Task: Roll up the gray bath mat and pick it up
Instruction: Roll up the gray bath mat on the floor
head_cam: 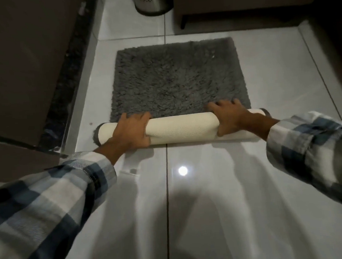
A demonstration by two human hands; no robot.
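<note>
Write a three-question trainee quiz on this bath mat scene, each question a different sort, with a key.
1. True or false: the gray bath mat is already fully rolled.
2. Which colour shows on the outside of the rolled part? A) cream backing B) gray pile C) blue checks
3. Fill in: the metal bin stands on the tiled floor beyond the mat's ____ edge.

Key
1. False: only the near end is rolled; most of the mat lies flat.
2. A. The left hand and right hand both press on that cream roll.
3. far
</note>
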